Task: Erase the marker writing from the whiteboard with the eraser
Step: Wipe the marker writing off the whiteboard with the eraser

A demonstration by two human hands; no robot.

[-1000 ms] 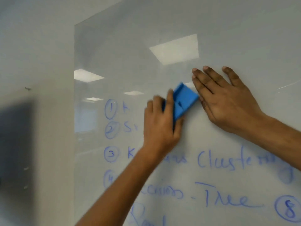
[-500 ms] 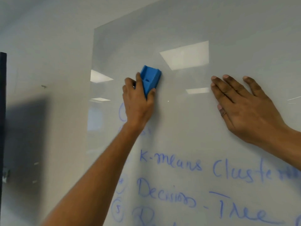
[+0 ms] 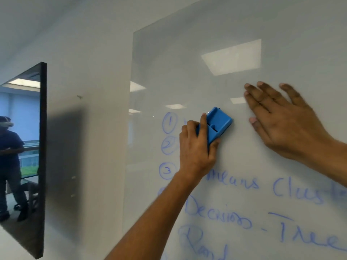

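A glossy whiteboard (image 3: 187, 59) fills the right of the head view. Blue marker writing (image 3: 234, 218) covers its lower half, with circled numbers (image 3: 169, 122) down the left side. My left hand (image 3: 197, 151) grips a blue plastic eraser (image 3: 217, 124) and presses it tilted against the board, just right of the circled 1. My right hand (image 3: 283, 121) lies flat on the board with fingers spread, to the right of the eraser and apart from it. The board above both hands is wiped clean.
A dark wall screen (image 3: 24, 156) hangs at the left and reflects a standing person. A plain white wall (image 3: 90, 72) lies between the screen and the board's left edge (image 3: 131, 128). Ceiling lights glare on the board.
My left hand swept the eraser from near my right hand up to the left, then back down beside the circled 1. The view turned left, revealing the screen. My right hand stayed flat.
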